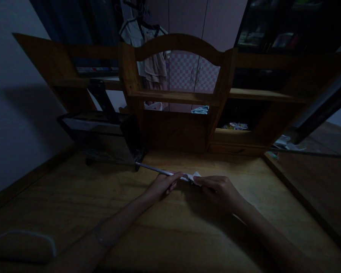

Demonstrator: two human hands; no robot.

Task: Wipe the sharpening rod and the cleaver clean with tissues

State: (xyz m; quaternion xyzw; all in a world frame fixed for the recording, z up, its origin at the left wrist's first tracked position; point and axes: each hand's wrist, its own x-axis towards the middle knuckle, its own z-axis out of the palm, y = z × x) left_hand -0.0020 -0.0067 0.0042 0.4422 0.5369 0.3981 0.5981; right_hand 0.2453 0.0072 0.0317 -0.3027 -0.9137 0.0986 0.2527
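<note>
A thin white rod (155, 169) lies slanted over the wooden desk (74, 197), its far end pointing left toward the back. My left hand (161, 185) is closed round the rod near its middle. My right hand (220, 191) is closed on a small crumpled white cloth (193, 177) that wraps the rod just right of my left fingers. The rod's near end is hidden behind my right hand and arm. The room is dim.
A wooden shelf unit (179, 98) with an arched opening stands at the desk's back. A dark stand and tray (102, 125) sit at the back left. A pale rounded object (22, 246) lies at the front left. Papers (284, 143) rest at the right.
</note>
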